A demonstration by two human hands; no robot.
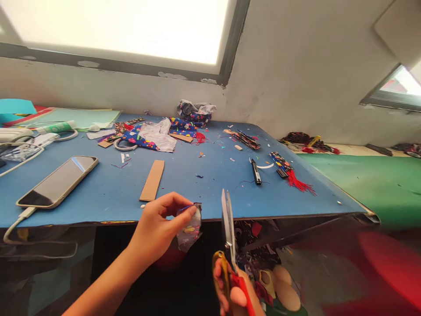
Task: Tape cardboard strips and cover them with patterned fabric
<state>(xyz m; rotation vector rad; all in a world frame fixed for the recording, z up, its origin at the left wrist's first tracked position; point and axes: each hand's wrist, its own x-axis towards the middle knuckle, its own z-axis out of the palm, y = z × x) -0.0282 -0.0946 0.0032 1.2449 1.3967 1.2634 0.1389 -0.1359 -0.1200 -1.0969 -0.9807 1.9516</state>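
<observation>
My left hand (164,221) pinches a small piece of patterned fabric (190,230) at its upper edge, in front of the table's near edge. The fabric hangs down, dark with light and coloured patches. To its right, my right hand (233,289) grips a pair of scissors (229,228) by red and yellowish handles. The blades point up and away, slightly parted, and stand apart from the fabric. Beyond my left hand a cardboard strip (152,181) lies flat on the blue table (184,175).
A phone (59,181) with a cable plugged in lies at left. Further back are floral fabric pieces (158,134) and a white ring (125,145). At right lie a black marker (255,172), its cap (282,174) and a red-tasselled fabric strip (289,171). Scraps lie below the table.
</observation>
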